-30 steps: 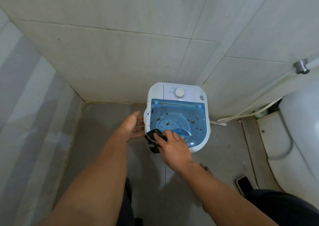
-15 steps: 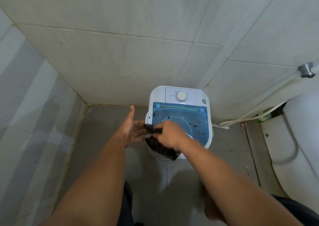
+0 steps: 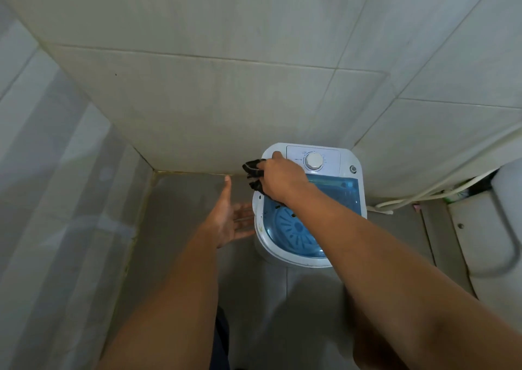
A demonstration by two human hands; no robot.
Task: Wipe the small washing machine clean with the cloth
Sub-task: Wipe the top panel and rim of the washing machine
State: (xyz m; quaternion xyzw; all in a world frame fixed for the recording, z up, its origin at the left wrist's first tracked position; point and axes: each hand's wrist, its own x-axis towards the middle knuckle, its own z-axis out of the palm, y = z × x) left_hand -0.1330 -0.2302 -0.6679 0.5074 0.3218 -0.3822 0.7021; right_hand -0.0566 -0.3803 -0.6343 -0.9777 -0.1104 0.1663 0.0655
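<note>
Two bare forearms reach forward from the bottom of the view over a grey tiled floor [image 3: 180,217]. The left hand [image 3: 230,220] is spread flat with fingers extended and the thumb pointing toward the wall; its fingertips rest against the left side of the small washing machine [image 3: 310,203], gripping nothing. The machine stands on the floor in the corner of the room, close to the back wall [image 3: 226,101], white in body with a translucent blue lid [image 3: 333,200] over the tub. Through the lid a blue ribbed disc [image 3: 296,228] shows at the bottom of the tub, and dark specks lie scattered around it.

The right arm crosses over the near right part of the lid. The right hand [image 3: 282,177] is closed around a dark cloth [image 3: 254,171], pressing it on the machine's far left corner, where the white rim meets the control panel. Bunched folds of the cloth stick out to the left of the knuckles and hang past the machine's edge.

Just right of that hand, a round white dial [image 3: 314,160] sits on the control panel, with a small round fitting [image 3: 352,169] at the far right corner. A pale hose [image 3: 423,193] runs from the right of the machine along the foot of the wall. A white fixture [image 3: 494,242] fills the right edge of the view.
</note>
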